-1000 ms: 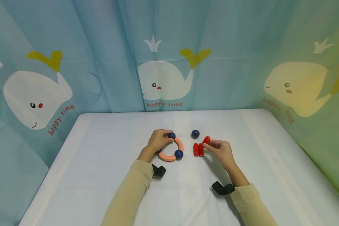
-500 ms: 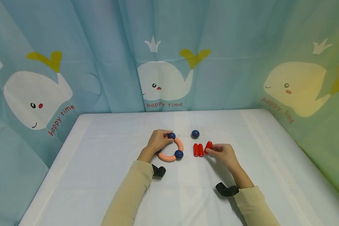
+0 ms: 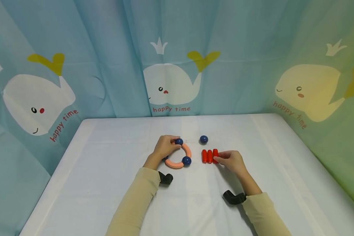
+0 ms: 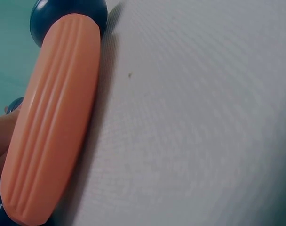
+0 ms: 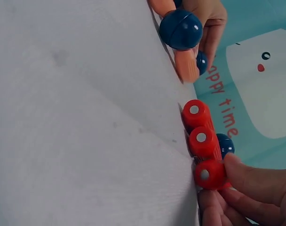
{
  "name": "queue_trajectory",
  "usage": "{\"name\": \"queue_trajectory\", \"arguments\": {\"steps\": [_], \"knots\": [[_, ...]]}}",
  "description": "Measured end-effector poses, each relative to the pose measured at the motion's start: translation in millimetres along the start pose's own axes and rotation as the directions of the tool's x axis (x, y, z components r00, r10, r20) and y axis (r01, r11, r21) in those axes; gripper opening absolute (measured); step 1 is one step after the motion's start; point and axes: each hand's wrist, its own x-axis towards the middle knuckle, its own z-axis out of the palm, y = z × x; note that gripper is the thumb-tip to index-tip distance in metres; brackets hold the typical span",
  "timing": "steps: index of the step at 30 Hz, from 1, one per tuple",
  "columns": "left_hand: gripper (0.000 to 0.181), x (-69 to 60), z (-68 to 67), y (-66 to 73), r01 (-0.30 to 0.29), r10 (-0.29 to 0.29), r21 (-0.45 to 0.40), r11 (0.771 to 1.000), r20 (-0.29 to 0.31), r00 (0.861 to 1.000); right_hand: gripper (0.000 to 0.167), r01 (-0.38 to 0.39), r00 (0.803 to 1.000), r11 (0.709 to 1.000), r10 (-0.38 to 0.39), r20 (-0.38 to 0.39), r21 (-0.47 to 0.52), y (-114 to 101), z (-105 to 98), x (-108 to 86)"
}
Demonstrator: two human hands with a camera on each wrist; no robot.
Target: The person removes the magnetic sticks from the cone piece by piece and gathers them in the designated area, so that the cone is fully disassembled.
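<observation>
My left hand [image 3: 165, 146] pinches a dark blue ball [image 3: 179, 141] at the far side of a ring. Orange curved rods [image 3: 174, 164] and blue balls [image 3: 186, 161] make up this ring, partly hidden by the hand. One orange rod [image 4: 53, 117] fills the left of the left wrist view. Between thumb and fingers, my right hand [image 3: 232, 160] holds a red rod [image 5: 210, 174] at the right end of a row. Two more red rods [image 3: 204, 156] lie side by side to its left. Pale round ends show on the rods in the right wrist view.
Beyond the red rods sits a loose blue ball [image 3: 204, 139]. A white cloth covers the table [image 3: 106, 190], and a blue whale-print curtain [image 3: 118, 65] hangs behind it. Black wrist mounts [image 3: 234, 198] stick out from both sleeves.
The right hand has brought its red rod from a tilted, raised position down beside the other two, roughly parallel with them. My left hand and the ring have stayed put.
</observation>
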Motion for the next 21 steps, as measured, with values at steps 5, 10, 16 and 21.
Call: {"name": "queue_trajectory", "arguments": {"steps": [5, 10, 16, 21], "knots": [[0.038, -0.1, 0.2, -0.8, -0.001, 0.001, 0.003, 1.000, 0.002, 1.000, 0.031, -0.017, 1.000, 1.000, 0.017, -0.013, 0.004, -5.3, 0.2, 1.1], [0.038, 0.1, 0.6, -2.0, -0.006, 0.006, 0.009, 1.000, 0.000, 1.000, 0.031, -0.049, 0.999, 0.999, 0.049, -0.018, 0.002, -9.4, 1.2, 0.2], [0.041, 0.6, 0.2, 0.5, -0.037, 0.037, 0.077, 0.996, 0.005, 0.999, 0.032, -0.061, 0.998, 0.998, 0.061, -0.015, -0.032, -11.0, 2.7, -0.1], [0.048, -6.9, -5.1, 12.7, -0.081, 0.083, 0.125, 0.989, -0.017, 0.996, 0.034, -0.029, 0.998, 0.995, 0.024, -0.051, -0.096, -12.7, 2.6, -2.4]]}}
